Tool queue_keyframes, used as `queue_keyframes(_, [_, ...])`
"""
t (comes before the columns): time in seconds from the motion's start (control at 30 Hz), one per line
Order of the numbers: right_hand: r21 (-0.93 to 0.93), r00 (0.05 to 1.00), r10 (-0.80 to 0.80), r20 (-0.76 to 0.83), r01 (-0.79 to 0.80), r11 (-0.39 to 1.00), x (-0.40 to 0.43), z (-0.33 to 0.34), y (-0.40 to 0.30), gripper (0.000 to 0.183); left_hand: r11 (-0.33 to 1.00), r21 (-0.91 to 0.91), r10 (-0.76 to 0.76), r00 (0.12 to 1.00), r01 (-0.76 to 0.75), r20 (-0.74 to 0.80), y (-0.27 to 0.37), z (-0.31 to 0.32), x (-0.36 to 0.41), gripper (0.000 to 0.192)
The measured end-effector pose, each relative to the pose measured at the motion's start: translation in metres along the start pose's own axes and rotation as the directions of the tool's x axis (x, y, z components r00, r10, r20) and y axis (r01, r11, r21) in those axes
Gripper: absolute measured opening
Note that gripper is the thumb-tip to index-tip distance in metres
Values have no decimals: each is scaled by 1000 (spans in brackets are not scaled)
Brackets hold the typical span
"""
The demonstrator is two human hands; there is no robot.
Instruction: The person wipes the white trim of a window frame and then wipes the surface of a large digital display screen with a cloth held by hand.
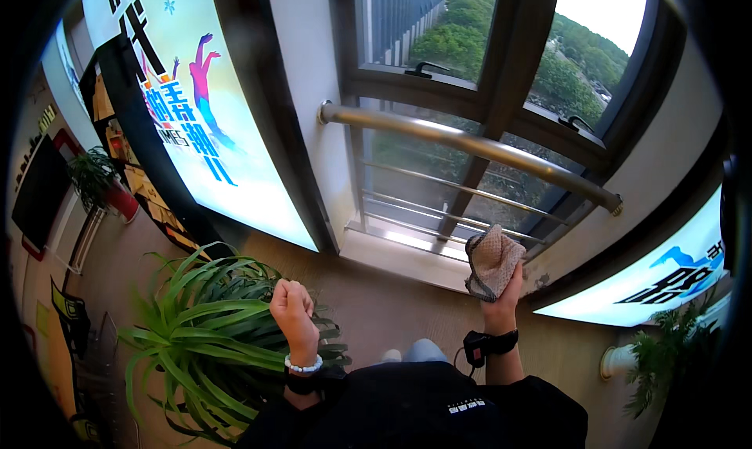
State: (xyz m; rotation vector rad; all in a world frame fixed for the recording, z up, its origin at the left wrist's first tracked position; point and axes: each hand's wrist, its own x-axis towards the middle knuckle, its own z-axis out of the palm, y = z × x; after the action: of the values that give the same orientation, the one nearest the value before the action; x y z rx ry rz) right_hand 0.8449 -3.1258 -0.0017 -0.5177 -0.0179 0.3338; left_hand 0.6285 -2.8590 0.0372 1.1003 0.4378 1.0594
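Observation:
A folded beige cloth (495, 260) with a dark checked border is gripped in my right hand (505, 301), held up in front of a window bay. Behind the cloth run the thin lower bars of a metal guard rail (470, 136). My left hand (295, 315) is curled into a fist beside the long leaves of a green potted plant (205, 325); nothing shows in it. A beaded bracelet (303, 364) circles the left wrist, and a black strap with a small device (483, 348) is on the right wrist.
Dark-framed windows (511, 67) with black handles stand beyond the rail, above a pale sill (405, 258). Lit posters bearing writing flank the bay: one poster (235, 126) left, another poster (664, 279) right. A white-potted plant (661, 343) stands at right, a red-potted plant (97, 182) far left.

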Motion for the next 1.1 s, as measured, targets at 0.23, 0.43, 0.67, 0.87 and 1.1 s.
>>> queue_keyframes(0.23, [-43, 878, 431, 208, -432, 901, 162, 97, 119, 43, 989, 116, 123, 940, -90, -319, -25, -5, 49, 32])
queue_keyframes(0.43, [-122, 831, 115, 545, -57, 991, 198, 253, 211, 41, 964, 239, 241, 774, -119, -586, -39, 12, 81, 34])
queue_keyframes(0.67, [-87, 456, -360, 814, 708, 701, 295, 398, 360, 48, 918, 357, 375, 671, -173, -639, -51, 62, 121, 35])
queue_keyframes(0.87, [-217, 239, -275, 931, 970, 108, 321, 491, 421, 64, 932, 328, 356, 578, -157, -734, -45, 39, 135, 33])
queue_keyframes(1.1, [-31, 11, -485, 875, 999, -35, 340, 593, 393, 67, 930, 352, 337, 617, -103, -711, -16, -16, 174, 34])
